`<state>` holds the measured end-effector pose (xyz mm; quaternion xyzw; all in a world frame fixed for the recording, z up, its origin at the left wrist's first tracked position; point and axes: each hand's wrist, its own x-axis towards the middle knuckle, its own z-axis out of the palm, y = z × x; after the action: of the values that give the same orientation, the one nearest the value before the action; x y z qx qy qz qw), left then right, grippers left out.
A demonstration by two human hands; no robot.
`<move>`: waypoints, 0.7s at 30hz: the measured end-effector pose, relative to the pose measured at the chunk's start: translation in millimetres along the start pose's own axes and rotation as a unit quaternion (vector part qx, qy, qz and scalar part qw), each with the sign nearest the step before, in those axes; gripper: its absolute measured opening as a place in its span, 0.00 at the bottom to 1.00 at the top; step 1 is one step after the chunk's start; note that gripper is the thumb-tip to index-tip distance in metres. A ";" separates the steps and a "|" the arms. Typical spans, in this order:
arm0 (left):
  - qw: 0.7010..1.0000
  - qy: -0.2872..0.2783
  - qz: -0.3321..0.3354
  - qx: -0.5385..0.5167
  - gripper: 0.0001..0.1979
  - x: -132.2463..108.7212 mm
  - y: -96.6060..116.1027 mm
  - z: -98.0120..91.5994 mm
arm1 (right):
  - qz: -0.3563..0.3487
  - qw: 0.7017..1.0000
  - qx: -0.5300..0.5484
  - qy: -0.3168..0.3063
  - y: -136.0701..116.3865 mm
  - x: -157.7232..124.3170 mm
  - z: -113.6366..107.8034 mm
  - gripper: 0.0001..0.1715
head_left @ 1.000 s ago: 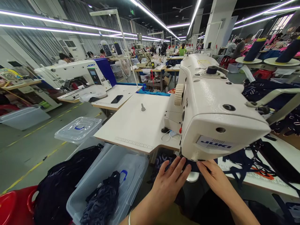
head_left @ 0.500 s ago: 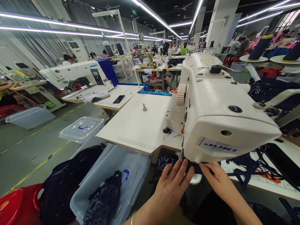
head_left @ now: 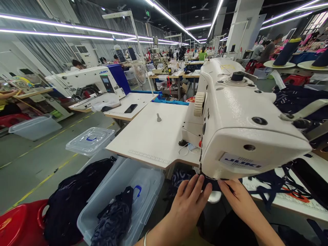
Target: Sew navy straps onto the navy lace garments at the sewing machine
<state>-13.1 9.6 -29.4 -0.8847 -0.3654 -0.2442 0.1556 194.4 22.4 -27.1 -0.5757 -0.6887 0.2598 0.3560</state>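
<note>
In the head view, a white sewing machine (head_left: 256, 112) rises before me, its head hiding the needle area. Dark navy fabric (head_left: 214, 185) lies beneath it, between my hands. My left hand (head_left: 185, 205) rests palm down on the fabric's left side, with its fingers stretched out. On the right, my right hand (head_left: 237, 198) has thumb and fingers closed on the fabric edge; the fingertips are partly hidden. Patterned navy fabric (head_left: 180, 178) hangs left of the machine head, below the white tabletop (head_left: 151, 133).
At lower left stand a clear plastic bin (head_left: 151, 191) with navy garments, and a red stool (head_left: 20, 222) beside dark cloth. Navy straps (head_left: 269, 188) and a long black object (head_left: 311, 181) lie on the right. A phone (head_left: 131, 108) sits on the neighbouring table.
The view has shifted very slightly. Both hands stay almost in the same place on the fabric.
</note>
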 end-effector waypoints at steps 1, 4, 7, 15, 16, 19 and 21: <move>1.000 0.008 -0.007 -0.005 0.20 -0.5 0.1 0.7 | -0.006 1.000 0.004 0.004 -0.3 0.7 0.6 0.20; 0.999 0.022 -0.014 -0.033 0.21 -1.6 -1.1 0.1 | -0.022 0.999 0.020 0.016 -3.4 2.9 2.0 0.19; 0.990 0.009 -0.035 -0.134 0.22 -2.3 -5.8 -0.2 | -0.023 0.999 0.035 0.019 -8.8 4.6 2.6 0.19; 0.813 -0.133 -0.264 -0.501 0.25 -2.0 -35.1 49.8 | -0.023 0.996 0.090 0.006 -21.9 5.5 -4.6 0.19; 0.812 -0.153 -0.257 -0.502 0.26 -3.8 -39.3 56.4 | -0.025 0.995 0.097 0.005 -22.2 4.9 -5.4 0.19; 0.826 -0.164 -0.236 -0.485 0.25 -11.9 -51.1 67.0 | -0.025 0.993 0.116 0.005 -20.5 2.0 -6.3 0.16; 0.836 -0.170 -0.222 -0.472 0.24 -17.4 -58.0 66.8 | -0.005 0.992 0.124 0.015 -17.9 -0.3 -5.0 0.14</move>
<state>-44.4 69.7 -88.9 -0.7737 -0.4132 -0.2607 -0.4034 187.5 18.2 -10.4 -0.5274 -0.6486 0.3331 0.4362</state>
